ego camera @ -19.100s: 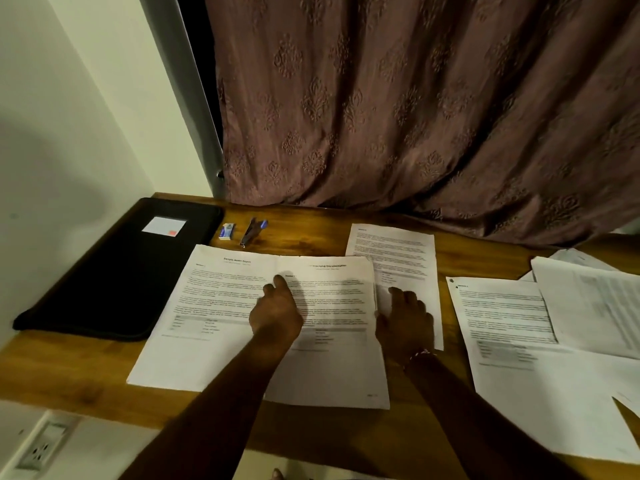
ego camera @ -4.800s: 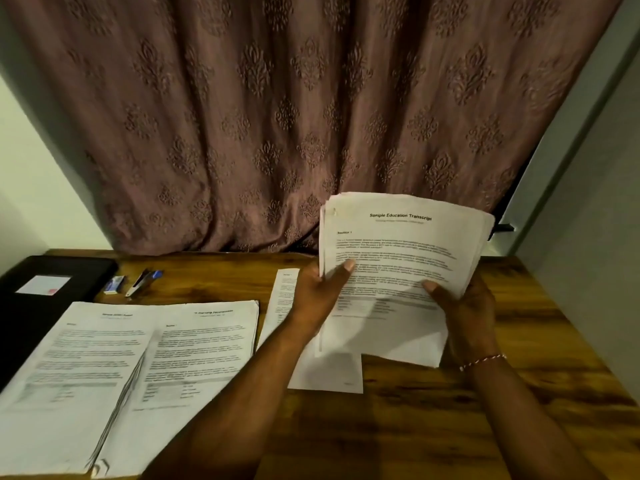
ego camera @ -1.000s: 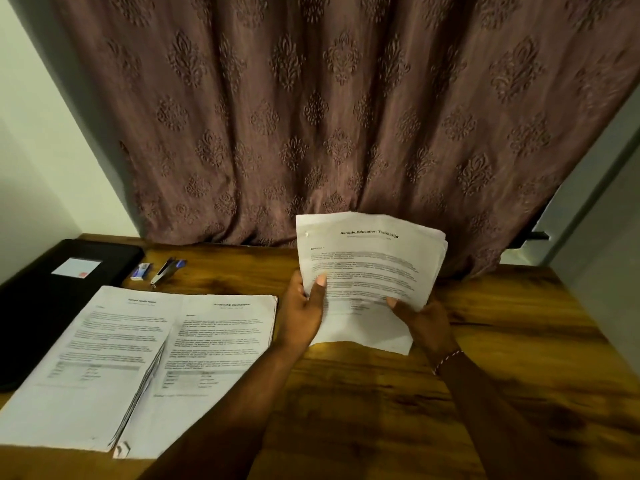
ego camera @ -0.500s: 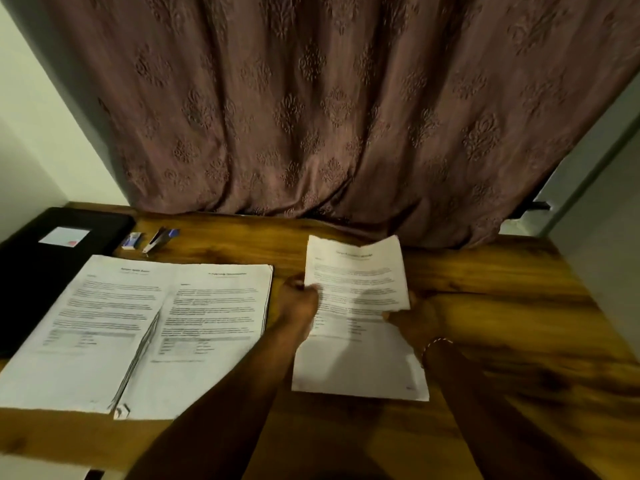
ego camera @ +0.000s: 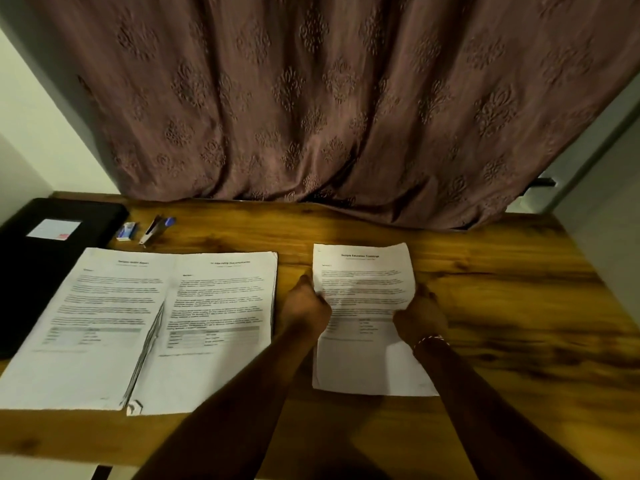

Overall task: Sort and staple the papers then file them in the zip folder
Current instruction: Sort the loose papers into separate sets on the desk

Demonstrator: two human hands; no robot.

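Right of centre on the wooden desk [ego camera: 519, 306] lies the transcript stack [ego camera: 363, 271], its heading reading "Sample Education Transcript". It looks flat on the wood, top edge toward the curtain [ego camera: 346, 98] and bottom edge toward the person.

Both hands hold it at about mid-height, one on each long side. The left hand [ego camera: 306, 306] is curled against the left edge, knuckles up, fingers closed on the margin of the sheets. The right hand [ego camera: 420, 317] does the same on the right edge, with a thin bracelet [ego camera: 429, 339] showing at the wrist. From where I stand I cannot tell how far either thumb reaches over the paper. The upper half of the stack sticks out beyond the two hands, and the lower half runs back between the forearms.

Just left of the left hand, apart from the held stack, sits the internship pile [ego camera: 221, 323], and touching its left side, the far-left pile [ego camera: 90, 323], whose heading is too blurred to read. Behind those piles a stapler [ego camera: 156, 228] lies on the wood with a small box of staples [ego camera: 126, 231] just beside it. The black zip folder [ego camera: 20, 271] lies flat at the desk's far left corner, a pale label [ego camera: 53, 229] on its cover, well apart from both hands.
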